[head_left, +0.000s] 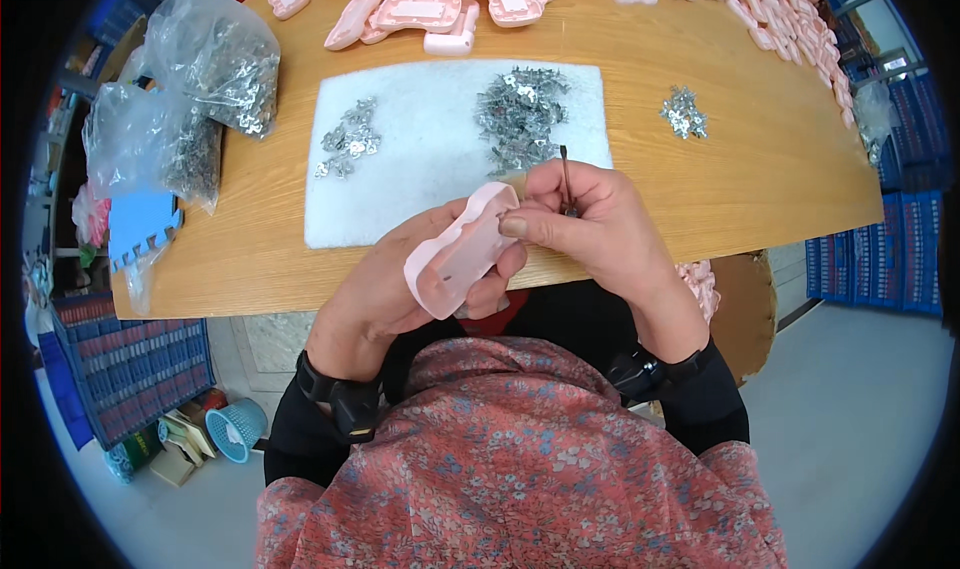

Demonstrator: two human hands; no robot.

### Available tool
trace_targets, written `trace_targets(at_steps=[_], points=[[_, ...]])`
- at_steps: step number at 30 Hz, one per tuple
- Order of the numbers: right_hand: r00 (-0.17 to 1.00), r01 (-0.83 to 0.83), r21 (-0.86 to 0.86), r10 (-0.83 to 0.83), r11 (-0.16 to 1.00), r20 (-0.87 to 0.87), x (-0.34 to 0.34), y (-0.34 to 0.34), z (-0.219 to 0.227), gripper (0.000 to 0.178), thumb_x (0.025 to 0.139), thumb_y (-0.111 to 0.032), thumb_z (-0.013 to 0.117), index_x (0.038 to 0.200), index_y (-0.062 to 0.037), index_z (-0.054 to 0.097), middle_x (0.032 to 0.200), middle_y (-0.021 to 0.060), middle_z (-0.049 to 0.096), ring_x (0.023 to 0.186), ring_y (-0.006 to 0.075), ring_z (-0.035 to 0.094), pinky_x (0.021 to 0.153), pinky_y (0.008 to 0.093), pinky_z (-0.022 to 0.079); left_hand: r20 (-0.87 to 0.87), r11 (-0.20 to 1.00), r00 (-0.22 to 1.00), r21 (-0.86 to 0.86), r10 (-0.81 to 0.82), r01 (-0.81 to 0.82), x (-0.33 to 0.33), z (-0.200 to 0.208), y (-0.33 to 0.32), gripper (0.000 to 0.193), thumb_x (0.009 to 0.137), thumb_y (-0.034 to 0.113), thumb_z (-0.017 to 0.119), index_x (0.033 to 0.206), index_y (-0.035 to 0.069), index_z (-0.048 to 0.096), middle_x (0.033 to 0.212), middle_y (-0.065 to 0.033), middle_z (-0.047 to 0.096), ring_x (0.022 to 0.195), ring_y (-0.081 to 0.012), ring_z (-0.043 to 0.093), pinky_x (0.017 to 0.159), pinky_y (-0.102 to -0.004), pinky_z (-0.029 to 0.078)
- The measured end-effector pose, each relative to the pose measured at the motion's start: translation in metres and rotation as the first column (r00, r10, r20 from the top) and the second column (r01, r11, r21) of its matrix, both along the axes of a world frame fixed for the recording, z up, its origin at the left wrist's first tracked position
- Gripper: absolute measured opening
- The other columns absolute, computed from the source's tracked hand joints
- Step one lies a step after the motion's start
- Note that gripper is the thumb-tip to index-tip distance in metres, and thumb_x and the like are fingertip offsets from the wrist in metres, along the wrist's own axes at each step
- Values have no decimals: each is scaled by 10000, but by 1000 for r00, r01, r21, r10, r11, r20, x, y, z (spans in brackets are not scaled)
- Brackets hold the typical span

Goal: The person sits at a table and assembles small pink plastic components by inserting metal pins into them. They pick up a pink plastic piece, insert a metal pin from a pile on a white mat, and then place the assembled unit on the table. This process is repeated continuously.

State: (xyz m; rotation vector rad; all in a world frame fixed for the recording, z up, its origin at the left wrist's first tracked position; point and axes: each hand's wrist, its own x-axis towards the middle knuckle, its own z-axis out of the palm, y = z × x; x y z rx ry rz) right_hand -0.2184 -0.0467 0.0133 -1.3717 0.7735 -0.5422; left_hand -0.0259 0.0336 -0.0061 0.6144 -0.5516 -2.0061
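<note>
A pink plastic shell [465,257], hollow with a wavy rim, is tilted above the table's near edge. My left hand [385,259] is closed around its underside. At the shell's far right end, the thumb and fingertips of my right hand [595,219] pinch at its rim; whatever small piece they may hold there is hidden. A thin dark tool [566,174] sticks up from the same hand, its lower part covered by the fingers. Beyond the hands, a white foam pad [425,104] carries two heaps of small metal pieces, the right heap [522,114] being larger.
More metal pieces [683,112] lie on the wooden table [760,179] right of the pad. Pink shells [420,11] are piled along the far side and far right. Clear plastic bags of metal parts [240,79] stand at left, near a blue foam tile [140,227].
</note>
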Motion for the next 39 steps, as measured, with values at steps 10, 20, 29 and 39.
trace_targets(at_steps=[10, 20, 29, 39], points=[[992, 95, 86, -101, 992, 72, -12, 1, 8, 261, 913, -101, 700, 1146, -1, 638, 861, -23, 651, 789, 22, 570, 716, 190, 464, -352, 991, 931, 53, -97, 123, 6, -10, -6, 442, 1020, 271, 452, 1373, 4, 471, 965, -122, 598, 605, -133, 442, 521, -246, 323], [985, 167, -5, -167, 986, 51, -25, 19, 19, 214, 934, -95, 668, 1114, -7, 594, 897, -24, 630, 792, 10, 530, 727, 186, 442, -304, 988, 944, 38, -130, 148, -3, -13, -10, 614, 1005, 476, 448, 1435, 38, 434, 991, -164, 567, 590, -137, 424, 503, -252, 328], [962, 261, -105, -249, 960, 111, -23, 40, 29, 346, 910, -121, 715, 1198, 29, 595, 898, -16, 621, 823, 23, 547, 732, 191, 463, -410, 974, 887, -21, -213, 224, -19, -2, -1, 442, 1041, 297, 402, 1427, 88, 454, 963, -177, 642, 578, -139, 494, 464, -239, 344], [990, 78, 66, -84, 995, 109, -37, 60, 28, 245, 904, -146, 724, 1087, 12, 683, 821, -46, 607, 696, 30, 512, 637, 189, 440, -348, 965, 900, -82, -260, 248, -38, -1, 29, 520, 1034, 386, 424, 1475, 122, 351, 989, -232, 585, 594, -176, 505, 486, -254, 397]])
